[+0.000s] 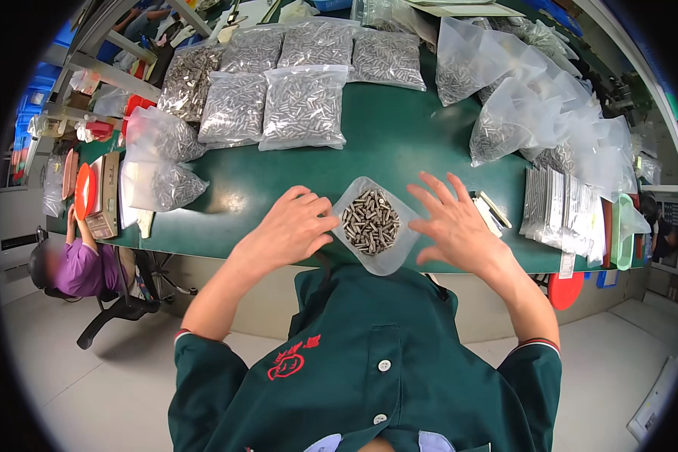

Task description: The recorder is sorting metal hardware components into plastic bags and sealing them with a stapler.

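Observation:
A translucent plastic tray point(388, 261) stands at the near edge of the green table, with a heap of small metal cylindrical pins point(370, 221) in it. My left hand point(295, 227) is beside its left rim, fingers loosely bent and thumb apart, with nothing visible in it. The fingertips come close to the rim; whether they touch it I cannot tell. On the other side, my right hand point(456, 226) is open, fingers spread, its fingertips by the right rim.
Several zip bags full of metal pins point(304, 107) lie at the back left. More translucent bags point(516, 113) stand at the back right, near a stack of silvery packets point(557, 215). A scale point(105, 203) and an orange dish point(85, 190) are at left, where a person in purple point(90, 270) sits.

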The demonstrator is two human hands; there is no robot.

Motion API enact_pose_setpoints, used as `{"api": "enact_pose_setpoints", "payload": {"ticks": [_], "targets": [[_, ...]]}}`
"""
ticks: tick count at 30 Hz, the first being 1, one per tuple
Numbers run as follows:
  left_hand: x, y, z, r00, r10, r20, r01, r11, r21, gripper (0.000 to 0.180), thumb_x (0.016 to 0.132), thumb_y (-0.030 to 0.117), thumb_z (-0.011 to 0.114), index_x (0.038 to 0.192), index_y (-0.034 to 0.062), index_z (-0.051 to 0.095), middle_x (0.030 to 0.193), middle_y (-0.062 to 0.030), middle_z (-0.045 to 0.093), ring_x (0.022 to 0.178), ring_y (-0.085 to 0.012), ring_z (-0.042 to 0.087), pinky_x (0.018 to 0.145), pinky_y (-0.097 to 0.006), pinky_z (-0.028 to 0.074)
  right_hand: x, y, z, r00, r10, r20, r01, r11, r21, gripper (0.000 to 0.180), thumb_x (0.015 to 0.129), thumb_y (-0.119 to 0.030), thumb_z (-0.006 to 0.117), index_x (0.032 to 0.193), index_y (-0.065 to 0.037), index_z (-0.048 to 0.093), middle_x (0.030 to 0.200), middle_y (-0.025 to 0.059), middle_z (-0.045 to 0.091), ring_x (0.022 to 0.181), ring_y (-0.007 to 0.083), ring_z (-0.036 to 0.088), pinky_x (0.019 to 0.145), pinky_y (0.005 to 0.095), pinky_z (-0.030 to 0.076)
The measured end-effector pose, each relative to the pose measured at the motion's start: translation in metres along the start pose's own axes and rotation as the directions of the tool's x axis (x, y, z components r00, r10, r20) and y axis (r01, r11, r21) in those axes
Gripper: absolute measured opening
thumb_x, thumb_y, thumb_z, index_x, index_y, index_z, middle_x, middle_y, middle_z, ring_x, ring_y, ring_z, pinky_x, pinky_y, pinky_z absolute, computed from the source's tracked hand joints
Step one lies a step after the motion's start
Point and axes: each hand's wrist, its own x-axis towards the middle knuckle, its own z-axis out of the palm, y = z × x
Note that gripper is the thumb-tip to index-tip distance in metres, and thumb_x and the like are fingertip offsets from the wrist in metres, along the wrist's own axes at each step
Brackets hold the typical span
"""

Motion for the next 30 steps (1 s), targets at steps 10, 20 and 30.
{"api": "enact_pose_setpoints", "payload": {"ticks": [10, 20, 30], "targets": [[-0.022, -0.003, -0.011, 0.957, 0.289, 0.030, -0.291, 0.948, 0.126, 0.011, 0.063, 0.004, 0.060, 0.072, 0.0018, 0.055, 0.069, -0.0067, 0.049, 0.074, -0.0241, 0.057, 0.090, -0.039, 0.049, -0.030, 0.021, 0.023, 0.940, -0.258, -0.221, 0.214, 0.955, -0.205, 0.014, 0.069, -0.018, 0.067, 0.076, -0.007, 0.062, 0.086, 0.0019, 0.061, 0.101, 0.0214, 0.054, 0.085, 0.0416, 0.042], [-0.047, 0.018, 0.012, 0.986, 0.151, 0.074, -0.160, 0.979, 0.128, 0.014, 0.062, 0.006, 0.061, 0.075, 0.0061, 0.057, 0.086, -0.0070, 0.056, 0.095, -0.0220, 0.056, 0.095, -0.042, 0.042, -0.056, -0.002, 0.061, 0.956, -0.115, -0.270, 0.113, 0.993, -0.021, 0.015, 0.067, -0.017, 0.068, 0.075, -0.009, 0.058, 0.094, 0.0033, 0.060, 0.099, 0.0203, 0.054, 0.079, 0.0381, 0.044], [-0.062, 0.016, 0.085, 0.914, -0.321, -0.249, 0.119, 0.799, -0.590, 0.035, 0.077, 0.009, 0.065, 0.111, 0.0033, 0.059, 0.118, -0.0093, 0.059, 0.112, -0.0276, 0.055, 0.099, -0.045, 0.038, -0.053, 0.006, 0.094, 0.898, 0.050, -0.438, 0.151, 0.899, 0.412, 0.040, 0.065, -0.013, 0.076, 0.098, -0.007, 0.052, 0.115, 0.0079, 0.058, 0.093, 0.0250, 0.059, 0.074, 0.0379, 0.047]]}}
